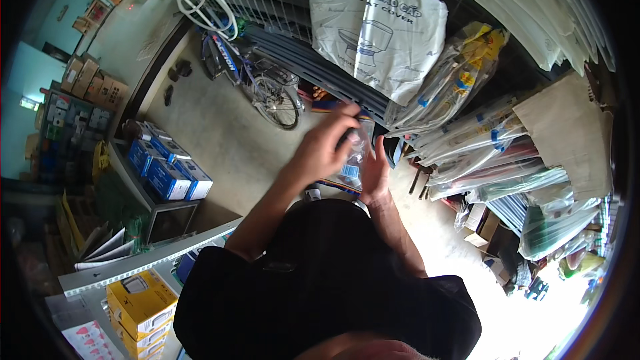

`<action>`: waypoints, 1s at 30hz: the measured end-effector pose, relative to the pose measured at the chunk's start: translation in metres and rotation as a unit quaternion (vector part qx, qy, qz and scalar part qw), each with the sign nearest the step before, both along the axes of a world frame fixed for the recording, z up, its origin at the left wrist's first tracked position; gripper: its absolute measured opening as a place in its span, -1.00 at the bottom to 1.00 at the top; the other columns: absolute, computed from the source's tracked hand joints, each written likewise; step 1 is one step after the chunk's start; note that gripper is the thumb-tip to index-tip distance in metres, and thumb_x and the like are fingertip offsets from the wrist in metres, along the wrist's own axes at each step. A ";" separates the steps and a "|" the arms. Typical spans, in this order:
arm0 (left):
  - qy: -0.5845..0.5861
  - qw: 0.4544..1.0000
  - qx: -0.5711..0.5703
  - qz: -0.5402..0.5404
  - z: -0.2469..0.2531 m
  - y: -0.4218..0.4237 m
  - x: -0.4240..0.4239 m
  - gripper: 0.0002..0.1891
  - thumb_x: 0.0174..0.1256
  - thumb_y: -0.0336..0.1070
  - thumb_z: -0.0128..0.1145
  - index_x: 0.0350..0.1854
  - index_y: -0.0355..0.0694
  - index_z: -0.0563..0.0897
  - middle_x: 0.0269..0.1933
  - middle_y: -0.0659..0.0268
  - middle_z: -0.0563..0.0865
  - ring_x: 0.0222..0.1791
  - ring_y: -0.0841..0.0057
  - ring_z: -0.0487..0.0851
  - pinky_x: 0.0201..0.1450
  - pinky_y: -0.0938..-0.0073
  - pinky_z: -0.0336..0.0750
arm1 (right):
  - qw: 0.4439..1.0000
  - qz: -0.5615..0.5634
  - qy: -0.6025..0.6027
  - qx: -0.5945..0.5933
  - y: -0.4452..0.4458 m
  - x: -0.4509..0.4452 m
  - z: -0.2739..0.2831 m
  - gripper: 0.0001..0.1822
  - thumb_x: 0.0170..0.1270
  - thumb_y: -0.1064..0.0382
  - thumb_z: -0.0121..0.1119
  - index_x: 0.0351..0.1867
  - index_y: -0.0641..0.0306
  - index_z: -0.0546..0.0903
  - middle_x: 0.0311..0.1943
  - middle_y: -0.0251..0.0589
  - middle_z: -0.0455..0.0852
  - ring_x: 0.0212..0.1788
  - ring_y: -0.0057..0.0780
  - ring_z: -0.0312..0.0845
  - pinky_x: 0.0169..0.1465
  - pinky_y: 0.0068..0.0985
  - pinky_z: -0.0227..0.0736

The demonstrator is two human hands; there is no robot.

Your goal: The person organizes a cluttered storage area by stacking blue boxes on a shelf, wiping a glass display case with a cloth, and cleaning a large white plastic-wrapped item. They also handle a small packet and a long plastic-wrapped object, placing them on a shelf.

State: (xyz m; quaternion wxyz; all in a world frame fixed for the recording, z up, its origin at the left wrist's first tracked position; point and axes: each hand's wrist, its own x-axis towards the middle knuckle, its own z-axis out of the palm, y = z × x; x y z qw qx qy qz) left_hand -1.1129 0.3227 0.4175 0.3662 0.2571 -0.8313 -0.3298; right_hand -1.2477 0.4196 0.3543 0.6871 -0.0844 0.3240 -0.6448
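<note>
A clear plastic package (pixel 356 152) with a barcode label is between my two hands, in front of my dark shirt. My right hand (pixel 376 172) holds its right edge, with the thumb side upright and some fingers hidden behind the plastic. Over its upper left part, my left hand (pixel 325 147) is curled and blurred by motion. Something dark shows between the left fingers and thumb; whether they grip it is unclear. Below the package, a piece with a striped coloured border (pixel 327 106) is partly covered by my hands.
A bicycle (pixel 272 95) stands ahead on the concrete floor. Blue boxes (pixel 167 177) sit on a low cabinet at left. Yellow boxes (pixel 140 300) are stacked on a metal shelf (pixel 90 280). Plastic-wrapped goods (pixel 480 160) and a printed toilet-seat cover bag (pixel 380 25) line the right side.
</note>
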 end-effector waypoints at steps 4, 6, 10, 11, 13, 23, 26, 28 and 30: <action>-0.077 0.989 -0.063 -0.106 -0.022 0.041 -0.002 -0.67 0.40 -0.40 0.36 0.19 -0.25 0.75 0.33 0.08 0.72 0.46 0.14 0.61 0.63 0.03 0.36 | 0.988 -0.048 -0.080 -0.123 -0.013 -0.022 -0.016 -0.14 0.67 -0.46 -0.27 0.68 0.14 0.28 0.48 -0.03 0.53 0.38 -0.14 0.59 0.52 -0.15 0.46; -0.073 0.982 -0.111 -0.136 -0.030 0.049 0.003 -0.70 0.44 -0.40 0.33 0.17 -0.29 0.75 0.30 0.10 0.74 0.45 0.18 0.63 0.69 -0.07 0.22 | 0.994 -0.052 -0.045 -0.082 -0.012 -0.026 -0.010 -0.12 0.66 -0.48 -0.26 0.66 0.20 0.29 0.43 -0.05 0.58 0.39 -0.17 0.57 0.51 -0.19 0.45; -0.052 0.981 -0.185 -0.040 -0.041 0.011 -0.003 -0.78 0.45 -0.37 0.34 0.07 -0.26 0.79 0.25 0.13 0.78 0.43 0.21 0.65 0.68 -0.18 0.19 | 0.999 -0.006 0.011 0.045 -0.008 -0.002 0.002 -0.24 0.67 -0.46 -0.22 0.53 0.06 0.46 0.37 -0.19 0.62 0.51 -0.35 0.41 0.56 -0.28 0.21; -0.057 0.986 -0.152 -0.042 -0.044 0.003 -0.005 -0.79 0.42 -0.37 0.37 0.04 -0.24 0.80 0.22 0.14 0.79 0.42 0.21 0.66 0.68 -0.10 0.23 | 0.999 -0.005 0.016 0.036 -0.007 -0.001 -0.007 -0.28 0.70 -0.42 -0.22 0.52 0.06 0.46 0.36 -0.25 0.62 0.48 -0.35 0.46 0.52 -0.25 0.32; -0.008 0.996 -0.059 -0.059 -0.046 -0.001 -0.012 -0.74 0.40 -0.38 0.39 0.09 -0.24 0.79 0.26 0.13 0.77 0.41 0.20 0.67 0.63 0.01 0.35 | 0.997 0.007 -0.073 -0.003 -0.004 0.001 -0.010 -0.32 0.73 -0.37 -0.23 0.51 0.07 0.47 0.34 -0.27 0.63 0.42 -0.34 0.54 0.45 -0.25 0.46; -0.009 0.996 -0.052 -0.075 -0.056 -0.008 0.012 -0.69 0.41 -0.60 0.29 0.16 -0.31 0.74 0.25 0.01 0.76 0.33 0.11 0.72 0.45 0.14 0.57 | 0.995 -0.016 0.065 0.068 0.006 0.007 -0.022 -0.22 0.70 -0.44 -0.24 0.59 0.09 0.41 0.45 -0.16 0.56 0.37 -0.40 0.53 0.48 -0.33 0.37; 0.042 0.999 -0.019 0.008 -0.058 -0.004 -0.003 -0.70 0.43 -0.63 0.24 0.15 -0.31 0.75 0.21 0.01 0.79 0.19 0.10 0.80 0.22 0.24 0.70 | 0.992 -0.008 0.092 0.083 0.004 0.001 -0.026 -0.19 0.68 -0.46 -0.23 0.59 0.13 0.40 0.43 -0.13 0.58 0.38 -0.34 0.52 0.45 -0.31 0.41; 0.009 0.995 0.080 -0.065 -0.034 0.023 -0.007 -0.69 0.42 -0.62 0.25 0.16 -0.31 0.75 0.20 0.08 0.81 0.19 0.14 0.80 0.24 0.26 0.69 | 0.997 -0.037 0.068 -0.004 -0.002 -0.013 -0.036 -0.21 0.72 -0.41 -0.27 0.55 0.21 0.42 0.32 -0.02 0.68 0.23 -0.26 0.66 0.33 -0.29 0.56; -0.037 0.988 -0.028 -0.145 -0.033 0.047 -0.005 -0.69 0.42 -0.60 0.24 0.16 -0.27 0.77 0.20 0.16 0.79 0.27 0.19 0.76 0.34 0.23 0.67 | 0.998 -0.026 0.018 -0.055 0.000 -0.028 -0.044 -0.22 0.73 -0.38 -0.29 0.53 0.27 0.42 0.29 0.07 0.71 0.18 -0.20 0.71 0.26 -0.28 0.65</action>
